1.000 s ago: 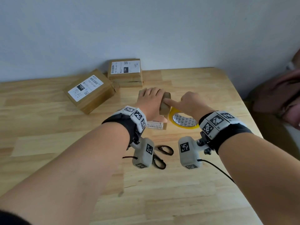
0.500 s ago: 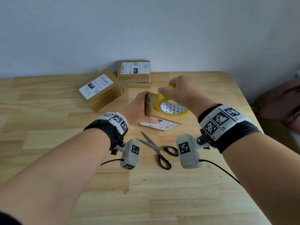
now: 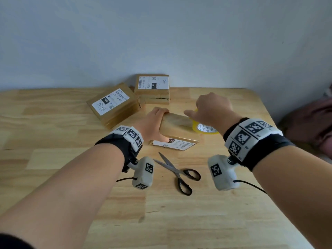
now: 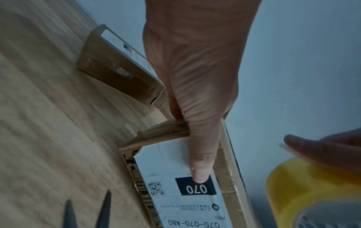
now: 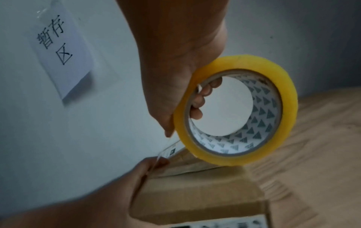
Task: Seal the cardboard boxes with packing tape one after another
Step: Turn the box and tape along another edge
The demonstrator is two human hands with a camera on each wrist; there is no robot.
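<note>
A small cardboard box (image 3: 177,125) stands tilted on its long edge at mid-table, its label face (image 4: 175,192) turned toward me. My left hand (image 3: 159,123) grips its left end, fingers over the top edge and thumb (image 4: 199,168) pressing the "070" mark. The yellow tape roll (image 3: 203,129) is against the box's right part, and my right hand (image 3: 196,115) holds it with fingers (image 5: 201,98) hooked through the core. A clear strip of tape (image 5: 164,152) runs from the roll (image 5: 234,111) to my left hand's fingers (image 5: 154,163) at the box top (image 5: 195,189).
Open black-handled scissors (image 3: 177,171) lie on the wooden table (image 3: 53,159) just in front of the box. Two labelled boxes (image 3: 113,103) (image 3: 152,87) sit at the back by the wall. A paper sign (image 5: 60,50) is taped to the wall. The table's right edge is near my right arm.
The right hand picked the roll up from the table, brought it to the box's top edge and drew it to the right. The left hand shifted to the box's left end.
</note>
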